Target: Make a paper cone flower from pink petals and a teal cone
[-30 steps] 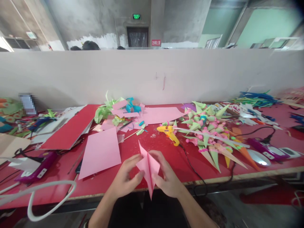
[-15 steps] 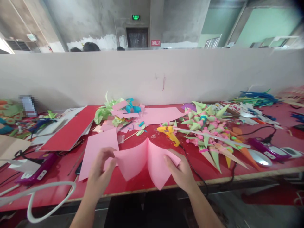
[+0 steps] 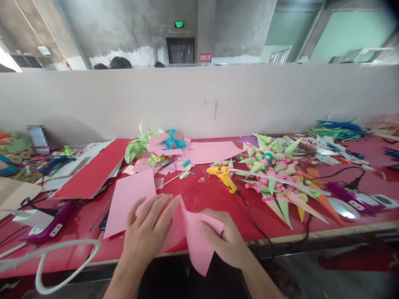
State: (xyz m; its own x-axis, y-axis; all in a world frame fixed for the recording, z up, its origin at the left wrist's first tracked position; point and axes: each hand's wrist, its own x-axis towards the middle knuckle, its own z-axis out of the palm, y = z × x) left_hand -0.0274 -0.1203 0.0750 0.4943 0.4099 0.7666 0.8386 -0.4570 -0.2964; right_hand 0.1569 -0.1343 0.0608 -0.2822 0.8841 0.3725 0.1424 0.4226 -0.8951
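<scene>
A folded sheet of pink paper (image 3: 199, 238) is held over the table's front edge, its crease standing up near the middle. My right hand (image 3: 222, 236) grips the right half, thumb on the near face and fingers behind. Across the left half lies my left hand (image 3: 151, 224), back up and fingers stretched out, reaching close to the crease; its thumb is hard to make out. Beyond my left hand, another flat pink sheet (image 3: 134, 199) rests on the red table (image 3: 193, 189). A yellow glue gun (image 3: 222, 176) with a long glue stick lies past my right hand.
Paper cones with pink balls (image 3: 274, 166) are heaped at the right. Pink and green scraps (image 3: 152, 145) lie at the back beside a long pink strip (image 3: 215, 151). Purple power strips (image 3: 355, 197) and cords sit on both sides. A white looped tube (image 3: 40, 265) hangs front left.
My left hand has let go of the paper's left edge and moved right, flat over that half. The paper's right half has come lower and nearer, still in my right hand.
</scene>
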